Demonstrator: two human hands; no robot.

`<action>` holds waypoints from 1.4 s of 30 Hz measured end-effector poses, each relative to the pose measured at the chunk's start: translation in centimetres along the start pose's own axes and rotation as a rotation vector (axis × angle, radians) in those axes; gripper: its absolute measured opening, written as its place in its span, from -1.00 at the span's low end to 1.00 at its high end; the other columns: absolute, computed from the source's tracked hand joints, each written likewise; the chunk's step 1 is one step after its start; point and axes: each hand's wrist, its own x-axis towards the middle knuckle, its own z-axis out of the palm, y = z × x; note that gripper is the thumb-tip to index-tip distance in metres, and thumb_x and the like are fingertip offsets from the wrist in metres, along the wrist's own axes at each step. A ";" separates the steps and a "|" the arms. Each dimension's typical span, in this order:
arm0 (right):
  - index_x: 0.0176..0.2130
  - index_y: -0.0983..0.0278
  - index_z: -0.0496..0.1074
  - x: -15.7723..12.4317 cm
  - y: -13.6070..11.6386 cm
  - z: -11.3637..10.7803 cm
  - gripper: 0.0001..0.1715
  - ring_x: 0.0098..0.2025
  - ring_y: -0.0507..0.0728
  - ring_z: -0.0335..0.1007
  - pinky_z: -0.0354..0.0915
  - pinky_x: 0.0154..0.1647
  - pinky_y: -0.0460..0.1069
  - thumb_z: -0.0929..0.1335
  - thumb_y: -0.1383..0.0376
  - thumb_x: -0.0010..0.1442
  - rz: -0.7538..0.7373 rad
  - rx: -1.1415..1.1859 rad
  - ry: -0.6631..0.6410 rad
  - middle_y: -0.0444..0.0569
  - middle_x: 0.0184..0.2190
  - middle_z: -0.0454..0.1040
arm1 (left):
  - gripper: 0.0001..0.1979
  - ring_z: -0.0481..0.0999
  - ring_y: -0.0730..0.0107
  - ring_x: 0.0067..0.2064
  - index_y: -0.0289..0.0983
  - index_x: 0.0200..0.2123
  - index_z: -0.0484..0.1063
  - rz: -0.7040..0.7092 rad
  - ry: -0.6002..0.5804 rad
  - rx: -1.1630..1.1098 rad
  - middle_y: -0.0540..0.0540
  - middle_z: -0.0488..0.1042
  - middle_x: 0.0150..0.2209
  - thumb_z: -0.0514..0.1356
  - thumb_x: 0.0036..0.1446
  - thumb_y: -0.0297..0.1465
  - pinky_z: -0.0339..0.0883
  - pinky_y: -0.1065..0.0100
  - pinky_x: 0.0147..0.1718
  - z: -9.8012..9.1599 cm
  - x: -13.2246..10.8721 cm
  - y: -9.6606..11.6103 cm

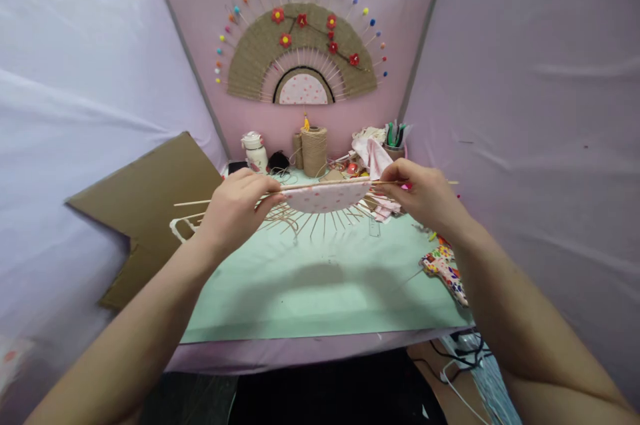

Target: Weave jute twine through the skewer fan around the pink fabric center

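Here, we hold the small fan (327,197) level above the table (310,308), the thumb and fingers of our left hand (240,208) and right hand (423,192) pinching opposite ends of its straight edge. It looks light; we judge its cloth (310,201) soft over stiffer backing. The thin sticks (315,226) could snap, so those ends seem the safest hold.

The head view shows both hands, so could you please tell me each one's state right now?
Left hand: closed, holding the spotted half-circle piece at its left end.
Right hand: closed, holding the same piece at its right end.
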 end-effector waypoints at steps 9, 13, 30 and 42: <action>-0.40 0.24 0.34 3.4 0.3 -0.3 -0.89 -0.43 0.05 0.38 0.21 -0.38 -0.07 0.37 0.30 0.15 -0.014 -0.004 -0.078 -0.13 -0.47 0.48 | -0.69 0.45 0.35 -0.40 -0.23 -0.42 0.48 -0.148 -0.126 -0.085 -0.06 0.54 -0.42 0.16 0.16 -0.12 0.27 0.34 -0.39 -0.8 3.3 -1.0; -0.37 0.23 0.35 3.7 -0.1 -0.2 -0.92 -0.37 0.09 0.41 0.23 -0.34 -0.05 0.37 0.33 0.15 -0.040 -0.064 -0.095 -0.11 -0.42 0.51 | -0.73 0.49 0.35 -0.36 -0.24 -0.30 0.49 -0.185 -0.126 -0.117 -0.07 0.58 -0.34 0.20 0.14 -0.15 0.30 0.34 -0.37 -0.9 3.2 -1.0; -0.22 0.22 0.45 4.1 -0.6 0.8 -0.89 -0.05 0.20 0.42 0.34 0.02 0.15 0.35 0.32 0.19 -0.447 -0.059 0.042 0.07 -0.11 0.48 | -0.72 0.51 0.28 -0.25 -0.24 -0.25 0.57 -0.219 -0.243 -0.106 -0.10 0.60 -0.27 0.17 0.15 -0.19 0.29 0.32 -0.24 -1.4 4.1 -0.4; 0.00 0.21 0.35 3.5 -0.9 2.3 -0.64 -0.08 0.19 0.41 0.36 -0.03 0.14 0.34 0.39 0.19 -0.416 0.008 0.092 0.02 -0.15 0.51 | -0.73 0.50 0.30 -0.27 -0.26 -0.24 0.57 -0.228 -0.264 -0.113 -0.10 0.60 -0.28 0.17 0.16 -0.22 0.26 0.33 -0.26 -1.3 4.1 -0.4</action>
